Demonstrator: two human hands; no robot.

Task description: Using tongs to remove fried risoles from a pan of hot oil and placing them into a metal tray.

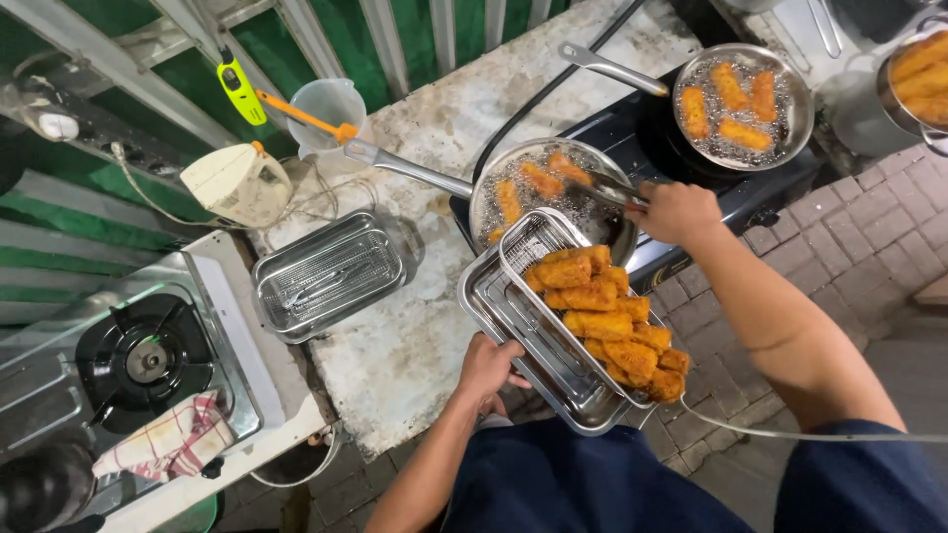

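Left hand (486,367) clamped on the near-left corner of the steel tray (494,306), held out past the worktop (415,326) edge beside the near pan (553,192). Right hand (676,210) closed around tongs (612,188), tips down among fried rolls (528,183) bubbling in that pan's oil. Golden rolls (607,326) already heaped on the tray's wire rack (538,242), crowded toward the near right. Best kept level and tight against the pan rim; each piece gripped mid-length, drained briefly, laid on the bare far-left rack. Second pan (746,104) frying far right.
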